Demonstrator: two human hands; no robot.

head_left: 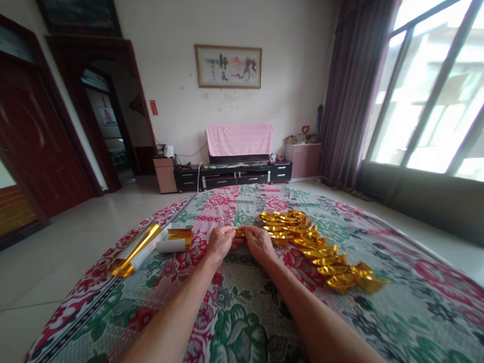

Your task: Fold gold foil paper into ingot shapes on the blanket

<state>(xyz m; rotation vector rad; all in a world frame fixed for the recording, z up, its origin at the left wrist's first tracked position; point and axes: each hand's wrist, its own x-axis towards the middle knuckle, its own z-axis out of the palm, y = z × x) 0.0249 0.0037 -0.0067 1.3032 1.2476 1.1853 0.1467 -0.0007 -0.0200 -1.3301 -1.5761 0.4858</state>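
Observation:
My left hand (pixel 222 243) and my right hand (pixel 259 243) meet over the middle of the table, both closed on one small piece of gold foil paper (pixel 240 232). Most of that piece is hidden by my fingers and thumbs. Just right of my right hand begins a long cluster of folded gold foil ingots (pixel 323 253), running toward the near right. On the left lie curled sheets of gold foil paper with white backs, a longer one (pixel 143 247) and a shorter one (pixel 174 241) nearer my left hand.
A flowered cloth (pixel 241 336) covers the round table. Beyond it stands a low black cabinet (pixel 221 179) with a pink cloth (pixel 240 139) draped over something above it. A curtain (pixel 346 86) and windows are on the right, a dark red door (pixel 27 132) on the left.

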